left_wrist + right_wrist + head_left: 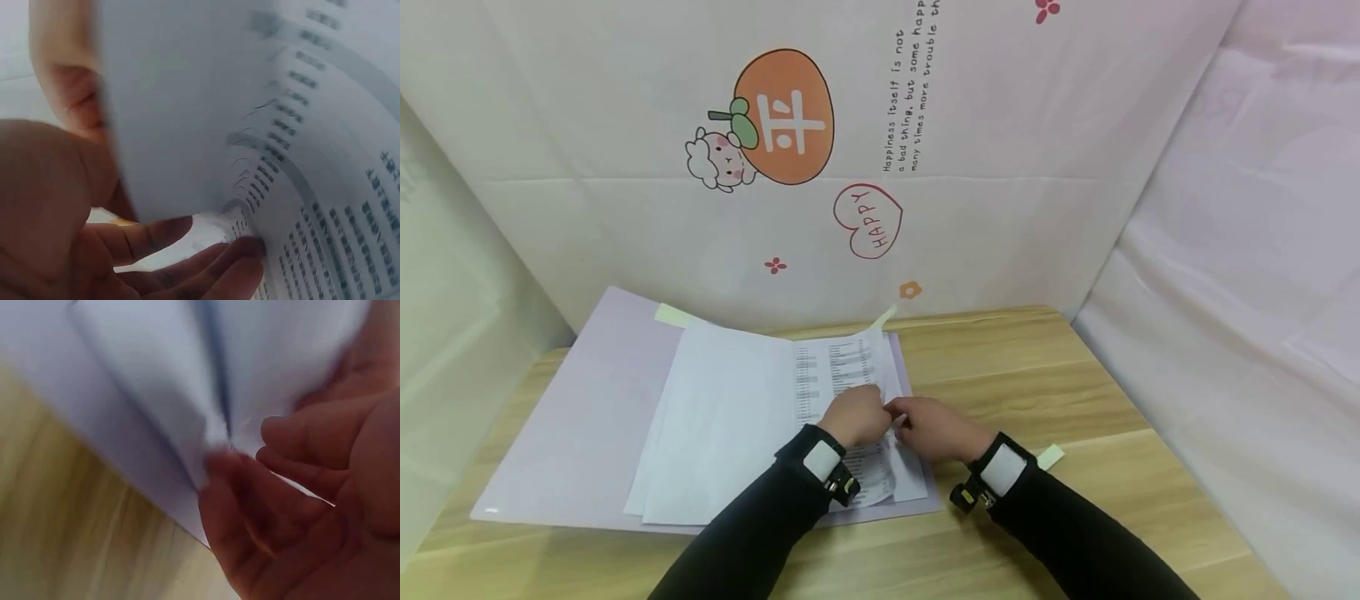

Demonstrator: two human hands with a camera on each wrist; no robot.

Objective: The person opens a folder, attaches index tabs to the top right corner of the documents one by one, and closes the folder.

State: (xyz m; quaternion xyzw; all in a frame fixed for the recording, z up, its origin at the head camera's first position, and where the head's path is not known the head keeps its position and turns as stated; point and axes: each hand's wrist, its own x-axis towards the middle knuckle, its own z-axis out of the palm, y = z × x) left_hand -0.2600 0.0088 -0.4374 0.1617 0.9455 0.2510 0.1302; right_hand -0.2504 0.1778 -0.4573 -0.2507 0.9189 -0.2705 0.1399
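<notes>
A pale purple folder lies spread on the table, with white sheets over its middle. On its right part is a printed sheet with columns of text, its right side lifted and curved. My left hand holds this raised side, the paper passing between thumb and fingers in the left wrist view. Close beside it, my right hand pinches the paper at its edge; in the right wrist view its fingertips meet at a creased spot. More white paper shows beneath.
A pale green tab sticks out at the top of the white sheets, another tab at the printed sheet's upper right corner. A short pale strip lies beside the right sleeve. Printed cloth hangs behind the wooden table.
</notes>
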